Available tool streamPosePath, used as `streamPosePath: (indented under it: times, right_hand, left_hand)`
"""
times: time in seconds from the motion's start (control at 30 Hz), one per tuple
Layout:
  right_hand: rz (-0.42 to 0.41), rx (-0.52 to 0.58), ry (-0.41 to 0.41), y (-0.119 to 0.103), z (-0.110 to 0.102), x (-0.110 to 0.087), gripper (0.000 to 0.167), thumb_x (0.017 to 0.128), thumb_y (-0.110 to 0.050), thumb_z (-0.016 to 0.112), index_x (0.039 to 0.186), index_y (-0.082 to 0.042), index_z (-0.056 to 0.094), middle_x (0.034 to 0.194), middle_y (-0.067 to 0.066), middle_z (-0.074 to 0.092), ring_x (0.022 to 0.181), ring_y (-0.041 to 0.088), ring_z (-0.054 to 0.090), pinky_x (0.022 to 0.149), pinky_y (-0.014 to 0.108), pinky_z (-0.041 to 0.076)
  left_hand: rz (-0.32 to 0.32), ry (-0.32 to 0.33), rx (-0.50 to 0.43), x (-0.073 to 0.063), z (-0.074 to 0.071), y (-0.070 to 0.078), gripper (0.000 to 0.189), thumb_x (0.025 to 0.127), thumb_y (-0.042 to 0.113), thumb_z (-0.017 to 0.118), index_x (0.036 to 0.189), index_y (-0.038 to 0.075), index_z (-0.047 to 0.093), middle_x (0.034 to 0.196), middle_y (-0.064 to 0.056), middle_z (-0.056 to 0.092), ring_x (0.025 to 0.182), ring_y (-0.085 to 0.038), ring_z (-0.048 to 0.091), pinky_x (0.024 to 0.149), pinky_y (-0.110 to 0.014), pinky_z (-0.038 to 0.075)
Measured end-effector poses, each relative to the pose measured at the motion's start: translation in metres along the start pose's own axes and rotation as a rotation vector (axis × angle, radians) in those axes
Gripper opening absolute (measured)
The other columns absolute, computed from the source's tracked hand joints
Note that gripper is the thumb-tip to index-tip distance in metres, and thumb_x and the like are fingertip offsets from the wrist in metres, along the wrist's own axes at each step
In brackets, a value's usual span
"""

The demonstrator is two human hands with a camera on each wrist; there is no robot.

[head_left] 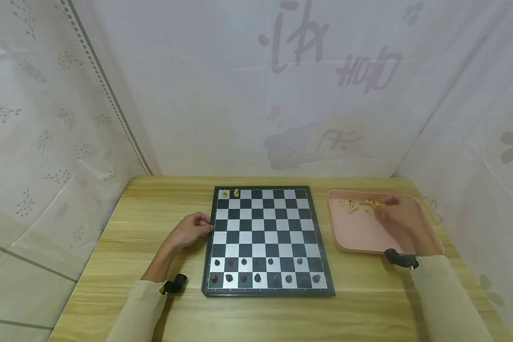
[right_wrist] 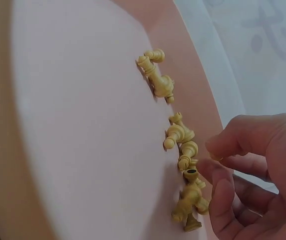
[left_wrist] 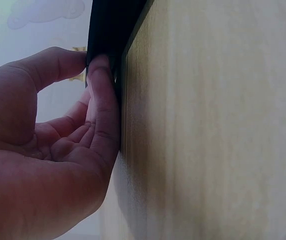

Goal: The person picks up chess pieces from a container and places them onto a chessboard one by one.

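Observation:
A black-and-white chessboard (head_left: 262, 240) lies on the table. My left hand (head_left: 192, 229) grips its left rim, thumb above and fingers against the side; the left wrist view shows this hand (left_wrist: 68, 125) holding the black edge (left_wrist: 114, 25). Two cream chess pieces (head_left: 236, 193) stand in the board's far left corner. Dark chess pieces (head_left: 258, 278) fill the two near rows. Over the pink tray (head_left: 355, 237), my right hand (head_left: 399, 213) has curled fingers among cream chess pieces (right_wrist: 160, 82). Between its thumb and forefinger shows a sliver of a cream chess piece (right_wrist: 215, 157), mostly hidden.
The tray stands right of the board, with its loose pieces lying along the far side. A wooden table (head_left: 265, 318) carries both. Printed white cloth (head_left: 205, 95) hangs behind the table and at both sides.

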State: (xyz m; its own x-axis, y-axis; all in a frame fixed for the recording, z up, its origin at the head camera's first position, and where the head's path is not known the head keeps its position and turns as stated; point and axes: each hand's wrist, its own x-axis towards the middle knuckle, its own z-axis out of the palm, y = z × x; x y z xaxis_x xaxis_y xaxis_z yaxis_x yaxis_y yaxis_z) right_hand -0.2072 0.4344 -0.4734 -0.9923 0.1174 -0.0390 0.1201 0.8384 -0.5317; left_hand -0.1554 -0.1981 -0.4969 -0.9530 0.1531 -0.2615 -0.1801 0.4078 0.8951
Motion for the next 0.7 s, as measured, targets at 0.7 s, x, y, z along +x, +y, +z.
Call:
streamPosePath:
  times: [0.7]
  right_hand:
    - [-0.055, 0.231, 0.039, -0.033, 0.008, -0.010, 0.037, 0.104, -0.021, 0.075, 0.125, 0.009, 0.065, 0.103, 0.021, 0.073, 0.068, 0.014, 0.063, 0.056, 0.032, 0.055]
  left_hand:
    - [-0.017, 0.004, -0.001, 0.001, 0.000, 0.002, 0.021, 0.102, 0.002, 0.070, 0.121, -0.007, 0.065, 0.096, -0.011, 0.070, 0.087, -0.023, 0.063, 0.081, -0.034, 0.050]
